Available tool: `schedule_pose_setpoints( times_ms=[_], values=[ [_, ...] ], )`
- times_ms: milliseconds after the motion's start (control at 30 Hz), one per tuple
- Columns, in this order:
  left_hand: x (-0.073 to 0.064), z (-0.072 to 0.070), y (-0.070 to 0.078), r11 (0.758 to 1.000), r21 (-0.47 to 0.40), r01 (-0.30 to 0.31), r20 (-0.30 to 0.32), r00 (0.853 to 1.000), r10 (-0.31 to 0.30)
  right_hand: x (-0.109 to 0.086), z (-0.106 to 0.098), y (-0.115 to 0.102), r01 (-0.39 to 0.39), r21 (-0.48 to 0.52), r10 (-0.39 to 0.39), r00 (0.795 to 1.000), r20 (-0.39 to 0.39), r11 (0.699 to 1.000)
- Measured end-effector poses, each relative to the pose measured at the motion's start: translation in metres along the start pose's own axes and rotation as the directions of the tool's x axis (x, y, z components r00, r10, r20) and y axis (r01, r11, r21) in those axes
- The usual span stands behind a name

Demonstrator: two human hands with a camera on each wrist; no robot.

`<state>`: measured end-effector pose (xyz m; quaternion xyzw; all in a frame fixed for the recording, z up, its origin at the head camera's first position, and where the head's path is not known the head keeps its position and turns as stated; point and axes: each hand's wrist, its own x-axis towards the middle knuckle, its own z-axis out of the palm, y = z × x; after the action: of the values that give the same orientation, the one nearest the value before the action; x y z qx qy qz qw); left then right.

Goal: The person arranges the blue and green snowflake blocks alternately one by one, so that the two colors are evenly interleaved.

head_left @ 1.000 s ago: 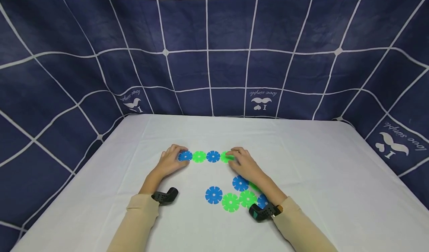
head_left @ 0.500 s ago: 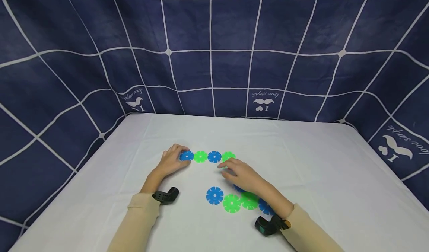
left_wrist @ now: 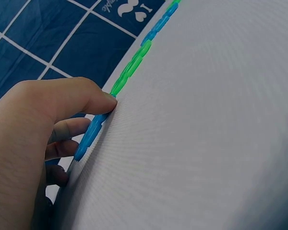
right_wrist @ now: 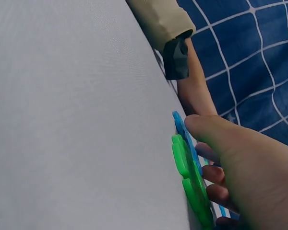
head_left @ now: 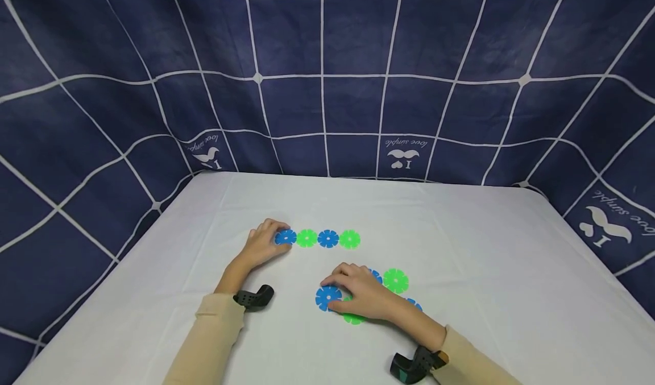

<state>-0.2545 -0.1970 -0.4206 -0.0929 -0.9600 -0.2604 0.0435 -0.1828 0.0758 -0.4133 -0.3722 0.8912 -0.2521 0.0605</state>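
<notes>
In the head view, a row of notched plastic snowflake discs lies on the white table: a blue snowflake disc (head_left: 285, 237), a green one (head_left: 307, 238), another blue one (head_left: 328, 238) and a green one (head_left: 350, 239) at the right end. My left hand (head_left: 263, 244) holds the leftmost blue disc between thumb and fingers; the left wrist view shows this disc (left_wrist: 90, 138) flat on the cloth. Nearer to me, my right hand (head_left: 360, 291) has thumb and fingers around a separate blue snowflake disc (head_left: 326, 298). Its palm partly covers a green disc (head_left: 354, 319).
Beyond the right hand lie a green disc (head_left: 396, 281) and a partly covered blue disc (head_left: 376, 275). Another blue disc (head_left: 415, 303) peeks out behind the right forearm. A dark blue gridded curtain (head_left: 353, 106) hangs along the table's back and sides.
My right hand has left the green disc at the row's right end and come down toward me to the loose blue disc. My left hand stays on the leftmost disc.
</notes>
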Motion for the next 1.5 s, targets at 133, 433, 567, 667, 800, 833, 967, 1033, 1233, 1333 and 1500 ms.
schedule_pose_setpoints(
  times_ms=[133,433,567,667,800,833,967,1033,1233,1333,1500],
  values=[
    [-0.001,0.002,-0.001,1.0,0.0,0.002,0.004,1.0,-0.002,-0.002,0.003,0.001,-0.013,-0.002,0.013,1.0,0.008,1.0],
    [-0.002,0.0,-0.001,0.998,-0.034,-0.047,-0.035,0.998,0.046,-0.001,0.002,0.002,-0.023,0.041,0.023,1.0,0.01,0.999],
    [0.0,0.001,0.0,0.999,-0.031,-0.006,-0.006,1.0,0.006,-0.001,0.001,0.003,-0.016,0.053,0.016,1.0,0.005,0.998],
    [0.0,0.001,0.001,1.0,-0.003,0.013,0.008,1.0,-0.012,-0.001,0.001,0.003,-0.007,0.076,0.007,1.0,0.002,0.997],
    [0.001,0.0,0.002,1.0,0.012,0.016,0.01,1.0,-0.016,-0.001,0.001,0.004,0.001,0.149,-0.001,1.0,0.0,0.989],
    [0.0,0.0,0.003,1.0,0.01,0.015,0.009,1.0,-0.015,-0.001,0.001,0.005,0.003,0.17,-0.003,1.0,-0.002,0.985],
    [-0.001,0.0,0.003,1.0,0.001,0.017,0.005,1.0,-0.017,0.001,0.001,0.005,0.008,0.271,-0.006,1.0,-0.008,0.963],
    [-0.001,0.001,0.001,1.0,0.002,0.012,0.006,1.0,-0.012,0.001,0.001,0.005,0.008,0.324,-0.003,1.0,-0.016,0.946],
    [0.0,-0.001,-0.003,1.0,0.0,-0.021,0.002,1.0,0.021,0.003,-0.002,0.004,0.005,0.456,0.046,0.994,-0.1,0.89],
    [-0.001,-0.002,-0.003,1.0,-0.018,-0.025,-0.012,1.0,0.025,0.005,-0.004,0.003,-0.019,0.475,0.085,0.989,-0.118,0.88],
    [-0.002,0.0,-0.003,0.997,-0.046,-0.057,-0.04,0.998,0.055,0.004,-0.01,0.008,-0.065,0.455,0.131,0.985,-0.116,0.888]
  ],
)
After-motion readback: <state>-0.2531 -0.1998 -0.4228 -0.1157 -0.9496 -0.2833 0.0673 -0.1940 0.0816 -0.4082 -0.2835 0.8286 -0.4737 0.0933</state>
